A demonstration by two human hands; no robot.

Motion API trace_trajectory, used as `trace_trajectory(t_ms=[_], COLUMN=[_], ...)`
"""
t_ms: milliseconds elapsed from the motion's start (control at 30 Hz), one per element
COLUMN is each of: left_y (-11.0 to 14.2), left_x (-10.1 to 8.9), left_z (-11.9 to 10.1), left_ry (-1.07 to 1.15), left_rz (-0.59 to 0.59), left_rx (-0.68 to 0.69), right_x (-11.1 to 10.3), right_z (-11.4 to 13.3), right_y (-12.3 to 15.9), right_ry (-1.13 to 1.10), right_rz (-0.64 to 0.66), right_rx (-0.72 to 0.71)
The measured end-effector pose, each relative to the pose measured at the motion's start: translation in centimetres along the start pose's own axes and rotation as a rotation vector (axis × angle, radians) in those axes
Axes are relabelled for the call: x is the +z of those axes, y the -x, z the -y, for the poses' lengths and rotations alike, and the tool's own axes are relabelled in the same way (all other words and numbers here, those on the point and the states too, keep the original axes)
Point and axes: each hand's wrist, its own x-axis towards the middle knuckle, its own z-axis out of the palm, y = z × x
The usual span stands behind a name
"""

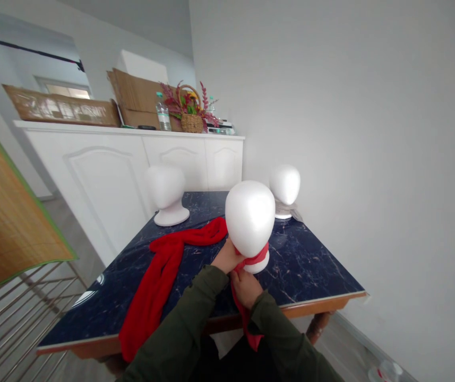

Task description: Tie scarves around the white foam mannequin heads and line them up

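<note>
A white foam mannequin head (pixel 250 217) stands near the front edge of a dark blue marbled table (pixel 315 265). A red scarf (pixel 163 281) is wrapped round its neck; one long end trails left across the table and over the front edge, a short end hangs down in front. My left hand (pixel 226 257) is closed on the scarf at the left of the neck. My right hand (pixel 245 286) grips the scarf just below the neck. Both sleeves are dark green.
Two more white foam heads stand on the table, one at the back left (pixel 167 193), one at the back right (pixel 285 188). A white sideboard (pixel 131 164) behind bears cardboard boxes, a water bottle and a flower basket (pixel 190 111). A metal rack (pixel 16 313) is at left.
</note>
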Motion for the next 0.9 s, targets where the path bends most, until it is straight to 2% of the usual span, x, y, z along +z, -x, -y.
trace_trajectory(t_ms=[67, 167, 300, 400, 467, 600, 633, 667, 800, 900], left_y=[-0.5, -1.0, -0.4, 0.7, 1.3, 1.7, 1.6, 1.6, 1.7, 1.5], left_x=[-0.6, -0.9, -1.0, -1.7, -2.5, -3.3, -3.1, -2.7, 0.1, 2.7], left_z=[0.3, 0.5, 0.3, 0.6, 1.2, 2.7, 2.8, 2.7, 1.3, -0.3], left_ry=[-0.002, -0.017, -0.041, -0.016, 0.039, 0.112, 0.128, 0.146, 0.184, 0.175], left_rz=[0.055, 0.102, 0.072, 0.085, 0.135, 0.161, 0.173, 0.187, 0.157, 0.142], left_rx=[0.039, 0.046, 0.011, -0.051, -0.117, -0.237, -0.226, -0.2, -0.071, -0.039], right_x=[-0.2, -0.5, -1.0, -2.2, -3.5, -5.5, -5.6, -5.7, -5.4, -6.5], right_z=[0.1, 0.1, 0.0, -1.5, -3.4, -7.4, -8.0, -8.4, -7.9, -7.6], right_y=[0.2, 0.2, 1.0, 2.1, 2.6, 1.8, 1.2, 0.7, -0.5, 0.1], right_ry=[0.004, 0.016, 0.029, -0.069, -0.143, -0.228, -0.249, -0.272, -0.337, -0.326], right_rz=[0.0, 0.015, 0.052, 0.08, -0.004, -0.439, -0.484, -0.476, -0.325, -0.41], right_rx=[0.06, 0.069, 0.0, -0.032, 0.028, 0.19, 0.18, 0.138, -0.103, -0.141])
